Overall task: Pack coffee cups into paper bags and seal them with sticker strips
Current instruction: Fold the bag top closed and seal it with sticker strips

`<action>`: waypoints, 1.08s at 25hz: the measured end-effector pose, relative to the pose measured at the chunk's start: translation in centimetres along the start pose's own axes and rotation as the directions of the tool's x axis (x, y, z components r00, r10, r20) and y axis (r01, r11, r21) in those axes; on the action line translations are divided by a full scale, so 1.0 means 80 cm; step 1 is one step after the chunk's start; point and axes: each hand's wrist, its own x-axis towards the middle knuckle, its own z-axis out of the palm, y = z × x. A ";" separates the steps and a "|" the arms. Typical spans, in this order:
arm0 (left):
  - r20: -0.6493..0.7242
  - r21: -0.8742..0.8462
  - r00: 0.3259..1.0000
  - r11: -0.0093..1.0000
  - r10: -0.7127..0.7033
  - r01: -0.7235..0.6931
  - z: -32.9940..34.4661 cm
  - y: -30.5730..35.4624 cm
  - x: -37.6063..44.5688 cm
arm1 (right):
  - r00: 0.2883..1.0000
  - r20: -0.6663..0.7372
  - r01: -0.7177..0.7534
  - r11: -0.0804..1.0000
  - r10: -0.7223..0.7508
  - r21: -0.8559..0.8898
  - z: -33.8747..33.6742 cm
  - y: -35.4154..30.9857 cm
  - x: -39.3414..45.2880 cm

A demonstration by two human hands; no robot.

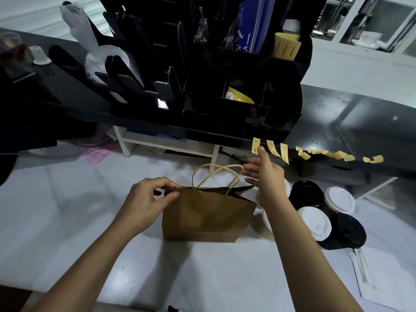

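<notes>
1. Where the view starts nearest the camera, two bare forearms reach forward over a white tabletop [67, 221]; some white sheets [378, 280] lie at the right edge.
2. A brown paper bag [207, 212] stands upright mid-tabletop, its top nearly closed, with twisted paper handles [216, 174] rising above the rim.
3. The left hand [146, 199] pinches the bag's upper left corner between thumb and curled fingers.
4. Lidded coffee cups are grouped just right of the bag: white-lidded cups [315, 222] and black-lidded cups [307, 193] close together (two more white lids are partly hidden behind the right forearm).
5. The right hand [264, 173] is raised beyond the bag with fingers straight and spread, gripping nothing; its index fingertip touches or nearly touches the lower end of the leftmost sticker strip — cannot tell which.
6. Yellow sticker strips [284, 153] hang in a row from the front edge of a dark raised counter [349, 122]; further right along the edge several are curled and crumpled.
7. On the counter sits a black organiser rack [202, 86] holding blue printed bags [254, 25], yellow paper items and white wrapping.
8. Beneath the counter, a white shelf frame [166, 145] and pink paper slips [99, 154].
</notes>
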 end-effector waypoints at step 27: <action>-0.018 0.008 0.999 0.999 0.045 -0.044 0.004 -0.003 -0.005 | 0.978 -0.093 0.198 0.974 -0.189 0.107 -0.008 -0.002 -0.058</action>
